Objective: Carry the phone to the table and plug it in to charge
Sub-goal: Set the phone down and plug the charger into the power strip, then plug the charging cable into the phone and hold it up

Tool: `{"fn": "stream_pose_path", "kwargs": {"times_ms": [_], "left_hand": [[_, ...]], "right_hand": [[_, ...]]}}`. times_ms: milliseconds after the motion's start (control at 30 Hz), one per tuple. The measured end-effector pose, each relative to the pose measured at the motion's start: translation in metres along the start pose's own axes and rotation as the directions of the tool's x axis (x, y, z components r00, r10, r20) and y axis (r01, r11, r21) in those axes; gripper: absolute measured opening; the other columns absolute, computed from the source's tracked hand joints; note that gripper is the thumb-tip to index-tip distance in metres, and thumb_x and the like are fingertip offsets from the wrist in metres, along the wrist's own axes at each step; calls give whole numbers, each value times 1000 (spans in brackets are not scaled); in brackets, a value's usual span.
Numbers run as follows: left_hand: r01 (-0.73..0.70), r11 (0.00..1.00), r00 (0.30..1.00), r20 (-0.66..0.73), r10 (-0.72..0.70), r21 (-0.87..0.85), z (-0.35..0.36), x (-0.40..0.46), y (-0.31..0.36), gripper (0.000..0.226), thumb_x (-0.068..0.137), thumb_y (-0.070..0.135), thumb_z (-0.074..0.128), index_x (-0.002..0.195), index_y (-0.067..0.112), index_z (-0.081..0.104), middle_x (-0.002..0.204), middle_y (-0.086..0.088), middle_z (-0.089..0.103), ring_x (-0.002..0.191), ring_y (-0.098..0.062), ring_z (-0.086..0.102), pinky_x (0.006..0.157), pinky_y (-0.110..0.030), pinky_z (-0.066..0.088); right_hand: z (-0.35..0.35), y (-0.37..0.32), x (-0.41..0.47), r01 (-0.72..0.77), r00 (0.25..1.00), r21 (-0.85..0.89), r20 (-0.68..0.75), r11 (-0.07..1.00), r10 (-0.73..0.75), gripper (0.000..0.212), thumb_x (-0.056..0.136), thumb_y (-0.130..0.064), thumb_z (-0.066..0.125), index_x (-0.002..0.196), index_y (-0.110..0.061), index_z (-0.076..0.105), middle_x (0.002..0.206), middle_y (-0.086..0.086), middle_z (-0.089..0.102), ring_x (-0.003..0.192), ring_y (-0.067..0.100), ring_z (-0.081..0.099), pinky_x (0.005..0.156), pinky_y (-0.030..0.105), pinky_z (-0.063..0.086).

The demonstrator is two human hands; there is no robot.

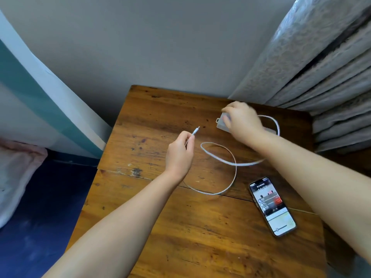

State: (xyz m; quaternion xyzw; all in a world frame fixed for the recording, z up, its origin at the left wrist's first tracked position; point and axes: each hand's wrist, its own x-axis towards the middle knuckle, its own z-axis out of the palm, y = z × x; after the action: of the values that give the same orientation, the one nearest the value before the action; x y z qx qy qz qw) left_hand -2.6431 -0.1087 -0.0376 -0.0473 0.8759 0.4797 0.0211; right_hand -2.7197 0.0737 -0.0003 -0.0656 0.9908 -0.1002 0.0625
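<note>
The phone (pixel 273 206) lies face up with its screen lit on the wooden table (pixel 152 217), near the right edge. A white charging cable (pixel 230 157) loops across the tabletop. My left hand (pixel 179 152) pinches the cable just behind its plug (pixel 196 130), which points up and away. My right hand (pixel 242 120) rests on a white power block (pixel 221 124) at the back of the table, covering most of it. The cable's far end runs behind my right wrist to the block.
A grey wall stands behind the table. Grey curtains (pixel 321 73) hang at the back right, touching the table corner. A blue floor (pixel 40 217) and pale bedding (pixel 18 173) lie to the left.
</note>
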Motion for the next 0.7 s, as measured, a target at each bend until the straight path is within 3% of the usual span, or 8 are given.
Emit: {"fn": "stream_pose_path", "kwargs": {"times_ms": [67,133,233,300,400,467,567,700], "left_hand": [[-28,997,1000,0,29,-67,1,-8,10,21,98,26,42,86,16,56,59,6,49,57,-20,45,54,-36,37],[-53,991,998,24,56,-121,5,-17,20,23,99,26,41,87,16,58,62,7,52,61,-19,48,58,-37,40],[-82,979,992,80,99,-189,14,-31,38,22,99,25,41,96,19,62,75,9,61,72,-13,56,67,-36,47],[-137,981,982,111,153,-136,22,-38,45,24,98,25,43,101,15,64,88,1,62,85,-17,58,75,-37,50],[-199,980,980,31,199,4,37,-57,52,17,94,27,49,100,15,60,93,5,51,90,-15,51,77,-28,46],[-214,977,977,11,214,4,46,-77,51,11,93,26,50,92,16,54,87,6,50,82,-12,49,70,-24,43],[-304,951,916,292,276,55,65,-110,42,17,94,24,46,84,14,55,80,3,56,75,-13,50,65,-29,42],[-16,985,837,542,-80,169,103,-127,37,26,92,19,43,87,4,65,87,-13,70,86,-31,61,77,-41,50]], "right_hand": [[-5,-23,-23,-40,998,420,56,907,19,30,93,-26,48,107,-13,71,110,5,69,102,21,60,82,32,45],[-8,-36,-45,-162,974,701,228,694,-4,27,93,-28,49,107,-19,71,101,-5,71,93,9,64,79,25,49],[-16,-27,-73,-262,956,875,292,406,-11,20,93,-25,54,102,-25,72,99,-4,73,94,9,68,88,29,53],[-22,-14,-85,-256,961,900,276,352,-8,18,92,-25,57,95,-21,74,101,4,73,97,15,69,88,31,55],[-30,11,-106,-164,985,904,170,395,20,23,93,-24,54,94,-10,72,95,7,73,90,13,70,78,22,57],[-37,29,-119,-75,996,834,90,547,0,20,95,-23,51,91,-13,68,87,3,72,82,9,69,72,18,55],[-38,53,-136,39,989,530,98,847,-107,14,96,-24,49,86,-22,59,79,-3,65,75,11,63,70,26,53],[-23,84,-154,101,970,288,183,952,-158,9,96,-20,48,93,-18,56,85,-2,60,74,13,54,68,29,43]]}}
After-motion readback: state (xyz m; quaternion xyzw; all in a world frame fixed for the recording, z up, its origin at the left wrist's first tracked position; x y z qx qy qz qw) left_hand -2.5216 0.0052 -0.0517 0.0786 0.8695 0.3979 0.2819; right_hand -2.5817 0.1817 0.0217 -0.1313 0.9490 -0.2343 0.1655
